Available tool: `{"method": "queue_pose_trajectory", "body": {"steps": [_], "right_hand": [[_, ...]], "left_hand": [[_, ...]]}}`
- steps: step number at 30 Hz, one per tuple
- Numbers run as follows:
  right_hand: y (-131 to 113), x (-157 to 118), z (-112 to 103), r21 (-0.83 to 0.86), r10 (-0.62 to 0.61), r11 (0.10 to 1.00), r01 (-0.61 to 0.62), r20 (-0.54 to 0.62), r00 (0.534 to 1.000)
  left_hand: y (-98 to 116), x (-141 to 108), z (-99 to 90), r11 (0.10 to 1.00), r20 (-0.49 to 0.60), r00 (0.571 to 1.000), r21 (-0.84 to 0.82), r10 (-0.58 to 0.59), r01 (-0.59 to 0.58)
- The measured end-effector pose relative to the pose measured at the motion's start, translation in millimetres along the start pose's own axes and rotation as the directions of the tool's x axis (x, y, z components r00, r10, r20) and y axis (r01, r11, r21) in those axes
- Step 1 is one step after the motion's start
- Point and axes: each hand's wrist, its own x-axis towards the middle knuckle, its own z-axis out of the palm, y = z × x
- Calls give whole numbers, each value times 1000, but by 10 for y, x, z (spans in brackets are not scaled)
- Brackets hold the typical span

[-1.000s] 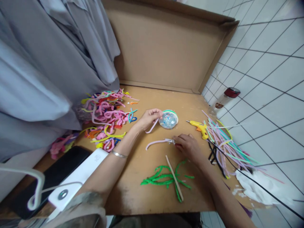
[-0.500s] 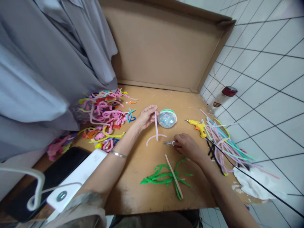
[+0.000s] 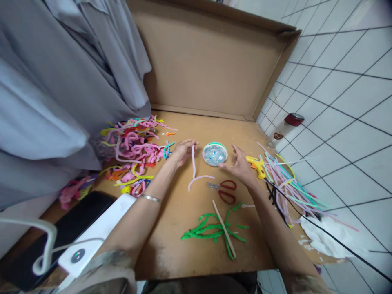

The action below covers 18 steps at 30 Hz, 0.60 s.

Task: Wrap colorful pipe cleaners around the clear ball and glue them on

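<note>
Between thumb and fingers, my left hand (image 3: 184,151) pinches the top of a pale pink fuzzy stem (image 3: 193,162), which hangs down to a curved pale piece (image 3: 202,178) lying on the table. Just right of a round clear disc (image 3: 214,154) with a green-and-white rim is my right hand (image 3: 239,162), its fingers spread and nothing held. The thumb is close to the disc's lower right edge; whether it touches is unclear. Red-handled scissors (image 3: 227,191) lie below the disc. Green fuzzy stems (image 3: 205,233) lie nearer, with a wooden stick (image 3: 224,229) across them.
A yellow glue gun (image 3: 257,166) and pastel stems (image 3: 284,183) lie at right, near a glass jar (image 3: 280,132) and white tissue (image 3: 329,237). Colourful stems (image 3: 137,139) are heaped at left, above a phone (image 3: 61,232) and white device (image 3: 98,234). Cardboard (image 3: 208,61) stands behind.
My right hand has let go of the scissors, which now lie on the table, and has moved up beside the disc with fingers spread. My left hand has shifted slightly left with the stem.
</note>
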Motion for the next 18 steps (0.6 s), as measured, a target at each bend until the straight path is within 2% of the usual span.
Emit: {"method": "queue_pose_trajectory", "body": {"steps": [3,5,8,13,18], "right_hand": [[67,172,200,75,33,997,-33,12,999],[115,267,322,113,-2,994,1,14,1000],[188,404,433,173,-54,984,51,12,998],[278,593,449,286,-64,957,48,47,997],[342,604,432,309,-58,951,25,98,994]], "left_hand": [[-107,43,-46,997,42,999,65,-31,28],[-184,61,-38,995,108,993,85,-56,47],[-283,87,-10,998,123,992,54,-29,23],[-388,119,8,997,79,995,-48,65,-62],[-429,121,24,998,63,997,-48,54,-51]]}}
